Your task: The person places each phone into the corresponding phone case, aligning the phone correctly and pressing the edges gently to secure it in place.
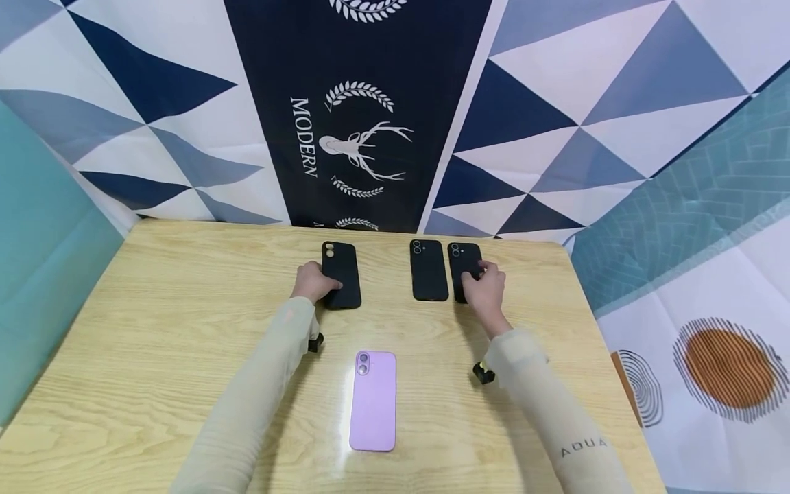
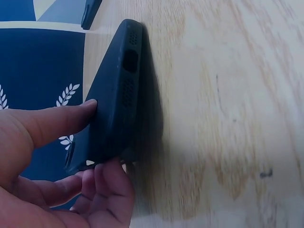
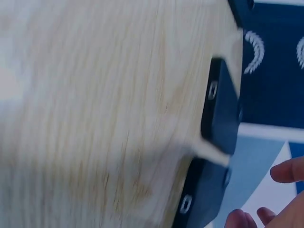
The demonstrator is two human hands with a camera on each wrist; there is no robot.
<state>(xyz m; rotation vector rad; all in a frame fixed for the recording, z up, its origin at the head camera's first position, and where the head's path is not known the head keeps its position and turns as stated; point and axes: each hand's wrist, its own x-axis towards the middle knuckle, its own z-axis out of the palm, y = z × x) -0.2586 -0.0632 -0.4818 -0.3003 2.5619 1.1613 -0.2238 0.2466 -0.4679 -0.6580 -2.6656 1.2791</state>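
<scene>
My left hand (image 1: 310, 283) holds a black phone case (image 1: 342, 274) by its long left edge, thumb on the back and fingers curled at the side. Wood colour shows through its camera cutouts. In the left wrist view the case (image 2: 104, 104) stands tilted, its port opening and speaker holes facing the camera. My right hand (image 1: 486, 291) is over the rightmost black phone case (image 1: 458, 257), which has two lens rings. The right wrist view shows the right fingers (image 3: 287, 171) spread and apart from that case (image 3: 202, 190). A similar black case (image 1: 428, 271) lies just left of it.
A purple phone (image 1: 373, 401) lies back up on the wooden table (image 1: 154, 343), between the forearms and nearer the body. A patterned cloth (image 1: 370, 137) hangs along the table's far edge, close behind the cases.
</scene>
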